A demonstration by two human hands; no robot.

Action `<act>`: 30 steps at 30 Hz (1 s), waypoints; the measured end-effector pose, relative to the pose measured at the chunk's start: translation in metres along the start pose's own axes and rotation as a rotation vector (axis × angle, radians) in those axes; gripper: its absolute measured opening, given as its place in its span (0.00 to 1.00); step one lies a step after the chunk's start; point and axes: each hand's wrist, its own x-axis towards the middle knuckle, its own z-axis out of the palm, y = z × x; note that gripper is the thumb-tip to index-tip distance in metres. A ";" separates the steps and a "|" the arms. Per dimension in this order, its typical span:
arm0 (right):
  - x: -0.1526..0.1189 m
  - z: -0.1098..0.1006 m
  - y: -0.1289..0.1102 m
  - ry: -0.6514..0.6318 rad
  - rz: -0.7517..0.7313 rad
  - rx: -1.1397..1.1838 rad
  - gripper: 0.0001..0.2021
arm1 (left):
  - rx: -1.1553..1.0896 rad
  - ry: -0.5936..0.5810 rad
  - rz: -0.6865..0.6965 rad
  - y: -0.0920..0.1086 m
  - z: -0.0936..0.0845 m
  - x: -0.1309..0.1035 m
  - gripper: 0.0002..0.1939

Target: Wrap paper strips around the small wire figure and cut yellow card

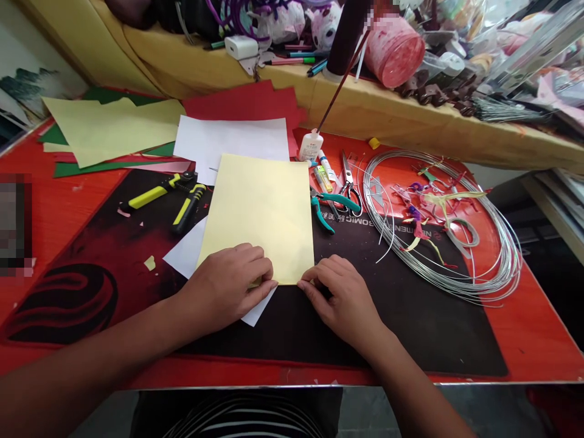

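Note:
A pale yellow sheet of paper point(262, 219) lies on the black and red mat point(410, 328), its near edge toward me. My left hand point(239, 277) pinches that edge near its left part, thumb and fingers pressed together. At the near right corner, my right hand point(340, 295) grips the same edge between thumb and curled fingers. Between the two hands a short stretch of the edge shows. White paper point(259, 310) sticks out beneath the yellow sheet and under my left hand.
Yellow-handled tools point(152, 193) lie left of the sheet. Teal pliers point(337, 201), scissors point(347, 176) and a white glue bottle point(311, 146) are on its right, then a large wire coil point(506, 243). Red paper point(246, 103) and a yellow stack point(114, 131) lie behind.

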 end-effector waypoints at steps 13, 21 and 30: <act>-0.001 0.000 0.000 -0.001 0.004 -0.013 0.08 | -0.009 -0.023 0.013 0.016 0.002 0.008 0.11; -0.001 0.000 0.000 -0.010 0.008 -0.012 0.07 | -0.029 -0.004 -0.012 0.016 0.002 0.011 0.08; -0.001 -0.001 0.000 -0.004 0.017 -0.012 0.07 | -0.071 -0.044 -0.046 0.015 -0.002 0.014 0.08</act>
